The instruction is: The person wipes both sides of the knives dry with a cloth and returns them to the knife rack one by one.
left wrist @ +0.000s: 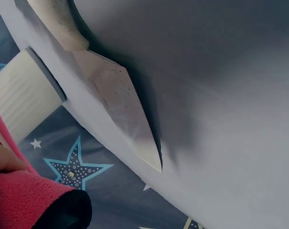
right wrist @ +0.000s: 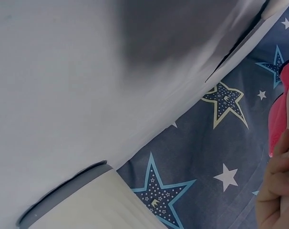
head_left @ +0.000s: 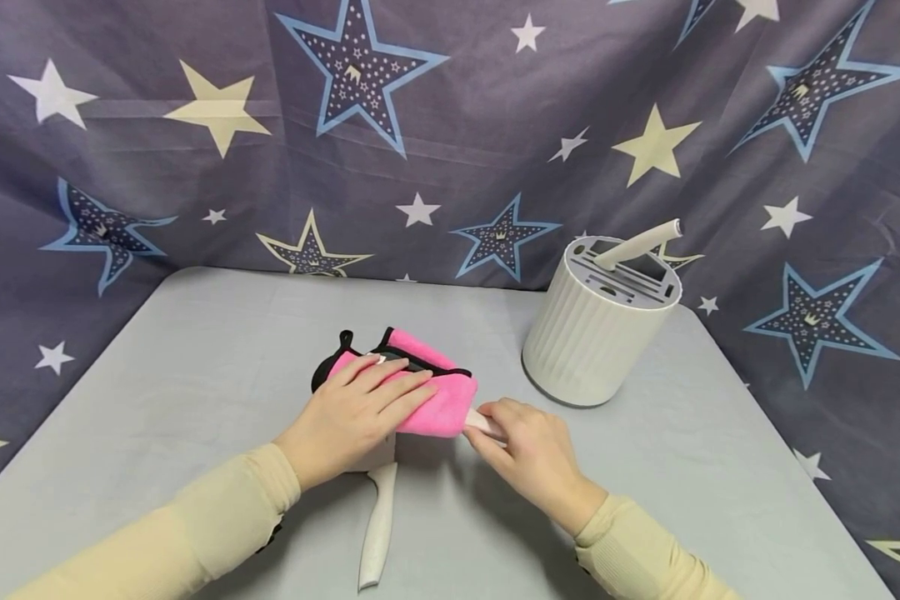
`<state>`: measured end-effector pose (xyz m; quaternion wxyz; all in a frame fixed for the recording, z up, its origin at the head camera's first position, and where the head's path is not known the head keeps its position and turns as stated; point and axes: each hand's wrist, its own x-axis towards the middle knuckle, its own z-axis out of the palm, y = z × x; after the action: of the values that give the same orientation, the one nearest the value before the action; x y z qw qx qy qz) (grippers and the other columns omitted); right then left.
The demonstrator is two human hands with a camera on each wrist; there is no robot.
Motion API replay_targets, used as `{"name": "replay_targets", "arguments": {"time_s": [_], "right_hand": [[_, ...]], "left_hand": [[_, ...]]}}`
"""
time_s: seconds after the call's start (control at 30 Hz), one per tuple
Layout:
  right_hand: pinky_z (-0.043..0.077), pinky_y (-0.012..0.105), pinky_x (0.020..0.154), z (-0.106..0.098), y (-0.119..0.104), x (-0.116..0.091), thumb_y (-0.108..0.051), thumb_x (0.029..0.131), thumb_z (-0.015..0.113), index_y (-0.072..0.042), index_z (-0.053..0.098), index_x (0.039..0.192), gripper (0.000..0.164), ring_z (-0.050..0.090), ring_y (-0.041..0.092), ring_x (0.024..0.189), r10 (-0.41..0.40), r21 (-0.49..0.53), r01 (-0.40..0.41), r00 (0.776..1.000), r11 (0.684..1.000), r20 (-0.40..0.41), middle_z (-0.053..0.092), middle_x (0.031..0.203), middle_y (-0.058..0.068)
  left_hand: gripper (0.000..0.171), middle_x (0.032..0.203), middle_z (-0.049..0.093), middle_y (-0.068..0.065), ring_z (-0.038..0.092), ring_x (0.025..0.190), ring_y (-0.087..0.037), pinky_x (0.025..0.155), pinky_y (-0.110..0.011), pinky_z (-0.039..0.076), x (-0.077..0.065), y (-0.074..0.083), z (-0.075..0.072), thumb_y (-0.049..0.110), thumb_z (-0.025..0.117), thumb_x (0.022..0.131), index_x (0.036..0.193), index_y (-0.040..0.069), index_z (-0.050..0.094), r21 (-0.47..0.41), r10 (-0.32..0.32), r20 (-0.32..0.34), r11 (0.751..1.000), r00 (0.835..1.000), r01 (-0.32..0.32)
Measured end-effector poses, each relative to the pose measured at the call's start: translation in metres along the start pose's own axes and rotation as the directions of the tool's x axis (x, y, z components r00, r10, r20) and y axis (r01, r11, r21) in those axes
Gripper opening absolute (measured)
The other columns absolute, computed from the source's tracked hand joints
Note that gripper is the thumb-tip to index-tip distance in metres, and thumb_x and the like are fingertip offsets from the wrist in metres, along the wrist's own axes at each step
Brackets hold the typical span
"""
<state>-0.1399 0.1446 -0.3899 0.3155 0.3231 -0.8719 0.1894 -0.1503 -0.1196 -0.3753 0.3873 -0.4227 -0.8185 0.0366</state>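
Observation:
My left hand holds a pink cloth with black edging, its fingers laid across the folded top. A pale-handled utensil pokes out of the cloth's right side, and my right hand grips its handle; whatever the cloth wraps is hidden. Below my left hand lies a knife with a pale handle, its blade partly covered by that hand in the head view. The left wrist view shows this broad, pointed blade on the table, with dark specks on it.
A ribbed white knife block stands at the back right of the grey table. One pale handle leans out of its slotted top. Behind the table hangs a dark curtain printed with stars.

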Motion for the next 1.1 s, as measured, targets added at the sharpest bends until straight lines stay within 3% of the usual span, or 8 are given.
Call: {"name": "replay_targets", "arguments": {"time_s": [0.1, 0.3, 0.63, 0.9, 1.1], "right_hand": [[0.045, 0.024, 0.049, 0.0, 0.001, -0.001, -0.03, 0.079, 0.078, -0.011, 0.073, 0.089, 0.022, 0.06, 0.007, 0.058, -0.01, 0.014, 0.01, 1.0, 1.0, -0.009, 0.07, 0.077, -0.005], [0.043, 0.022, 0.048, -0.001, 0.003, -0.004, -0.031, 0.08, 0.078, -0.012, 0.072, 0.088, 0.021, 0.056, 0.005, 0.056, -0.017, 0.041, 0.018, 1.0, 0.999, -0.017, 0.07, 0.076, -0.006], [0.038, 0.018, 0.047, -0.004, 0.008, -0.009, -0.03, 0.079, 0.078, -0.014, 0.072, 0.088, 0.02, 0.048, 0.001, 0.055, -0.007, 0.062, 0.009, 1.0, 0.998, -0.021, 0.067, 0.074, -0.009], [0.033, 0.015, 0.046, -0.008, 0.014, -0.012, -0.034, 0.086, 0.072, -0.014, 0.072, 0.089, 0.02, 0.042, -0.002, 0.054, -0.037, 0.078, 0.042, 0.998, 0.996, -0.058, 0.061, 0.069, -0.011], [0.031, 0.014, 0.046, -0.012, 0.016, -0.014, -0.031, 0.082, 0.075, -0.015, 0.072, 0.087, 0.017, 0.04, -0.003, 0.053, -0.042, 0.085, 0.048, 0.996, 0.995, -0.08, 0.061, 0.068, -0.012]], "left_hand": [[0.052, 0.132, 0.064, 0.001, 0.062, 0.117, -0.025, 0.1, -0.044, 0.047, -0.002, -0.001, 0.001, 0.004, 0.048, 0.085, 0.135, 0.016, 0.06, 0.002, -0.003, -0.005, 1.0, 1.0, 0.003], [0.049, 0.133, 0.064, 0.002, 0.061, 0.117, -0.025, 0.1, -0.045, 0.046, -0.006, -0.003, 0.001, 0.003, 0.049, 0.089, 0.135, 0.017, 0.06, -0.01, -0.027, 0.006, 1.0, 1.0, 0.027], [0.061, 0.133, 0.062, 0.001, 0.059, 0.116, -0.025, 0.102, -0.046, 0.045, -0.011, -0.006, -0.004, -0.005, 0.063, 0.08, 0.137, 0.017, 0.057, -0.032, -0.054, 0.034, 0.998, 0.998, 0.055], [0.059, 0.132, 0.061, -0.001, 0.058, 0.118, -0.029, 0.104, -0.047, 0.044, -0.018, -0.012, -0.007, -0.006, 0.056, 0.083, 0.138, 0.017, 0.056, -0.013, -0.072, 0.032, 0.997, 0.997, 0.072], [0.06, 0.131, 0.062, -0.001, 0.058, 0.116, -0.028, 0.103, -0.046, 0.044, -0.022, -0.016, -0.009, -0.007, 0.056, 0.082, 0.137, 0.017, 0.056, 0.002, -0.083, 0.021, 0.997, 0.996, 0.083]]}}
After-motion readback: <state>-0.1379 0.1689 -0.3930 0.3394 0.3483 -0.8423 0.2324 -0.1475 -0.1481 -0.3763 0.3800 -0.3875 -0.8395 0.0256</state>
